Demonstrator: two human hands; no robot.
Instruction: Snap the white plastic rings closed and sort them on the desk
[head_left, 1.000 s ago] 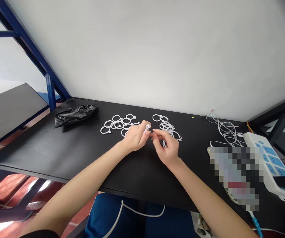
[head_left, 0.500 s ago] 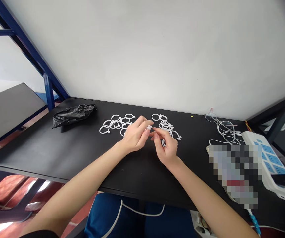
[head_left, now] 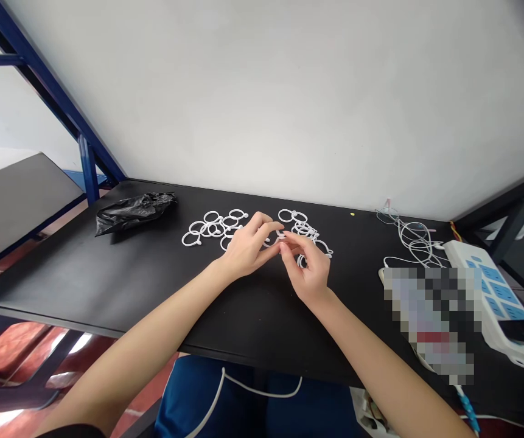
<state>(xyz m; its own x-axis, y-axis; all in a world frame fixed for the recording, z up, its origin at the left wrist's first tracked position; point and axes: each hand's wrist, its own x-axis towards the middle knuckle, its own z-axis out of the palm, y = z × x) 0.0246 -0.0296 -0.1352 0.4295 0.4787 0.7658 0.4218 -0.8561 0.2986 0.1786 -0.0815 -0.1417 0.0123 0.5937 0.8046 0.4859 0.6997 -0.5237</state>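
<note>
My left hand (head_left: 248,249) and my right hand (head_left: 308,271) meet over the middle of the black table (head_left: 152,286). Their fingertips pinch one small white plastic ring (head_left: 279,236) between them. To the left of my hands lies a loose group of white rings (head_left: 213,226). A second group of white rings (head_left: 310,232) lies just behind my right hand, partly hidden by its fingers.
A crumpled black plastic bag (head_left: 134,210) rests at the table's back left. White cables (head_left: 414,240) and a white and blue power strip (head_left: 494,298) sit at the right, beside a blurred-out object. A blue steel frame (head_left: 83,158) stands behind the left corner.
My left hand's fingers have uncurled and stretched toward the right hand. The two sets of fingertips have closed together on the ring. The arms have hardly shifted.
</note>
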